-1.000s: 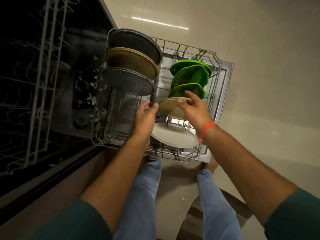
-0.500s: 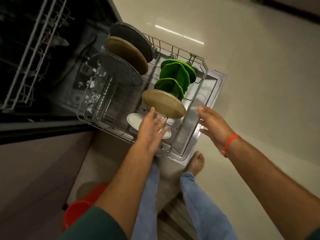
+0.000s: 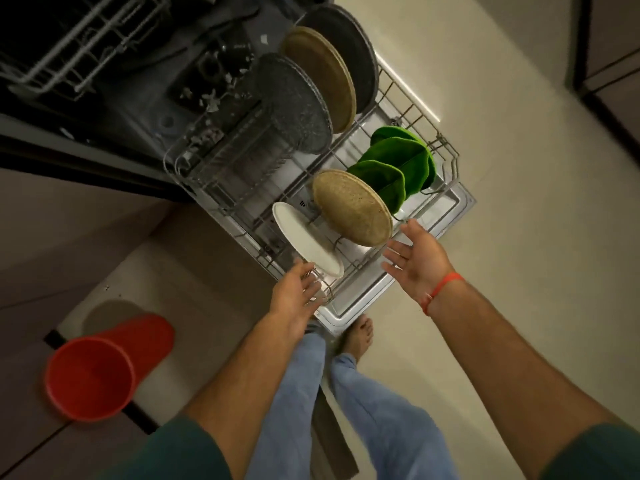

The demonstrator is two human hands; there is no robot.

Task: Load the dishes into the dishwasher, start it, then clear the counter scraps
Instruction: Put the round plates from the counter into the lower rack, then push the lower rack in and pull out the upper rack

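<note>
A: Status on lower rack [image 3: 446,157]: pulled out over the open dishwasher door [image 3: 349,315], loaded. Three big plates stand on edge along the far-left side: grey speckled plate [image 3: 294,105], large tan plate [image 3: 320,74], dark plate [image 3: 343,53]. Green bowls [image 3: 398,168] sit toward the far-right corner. Small tan plate [image 3: 349,209] and white plate [image 3: 304,239] stand at the near edge.

B: Hands?

A: Both off the dishes now. A second ago the right was on the small tan plate and the left at the rack beside it. Now right hand [image 3: 414,259] hangs spread, palm up, just beside that plate's rim, not touching. Left hand [image 3: 298,294] is at the near corner of the rack, fingers loosely curled at the wire. Whether it grips the wire, I can't tell, too blurred.

B: So plate seated?

A: Looks like it. It stands tilted in the tines with nothing holding it. My read: loading of this rack is done or close.

B: Next?

A: Probably push the rack in, shut the door, start the cycle. Upper rack [image 3: 69,46] sits inside the machine. Scraps not dealt with yet; counter isn't in view. Red bin [image 3: 93,375] stands on the floor to the left, likely for those.
</note>
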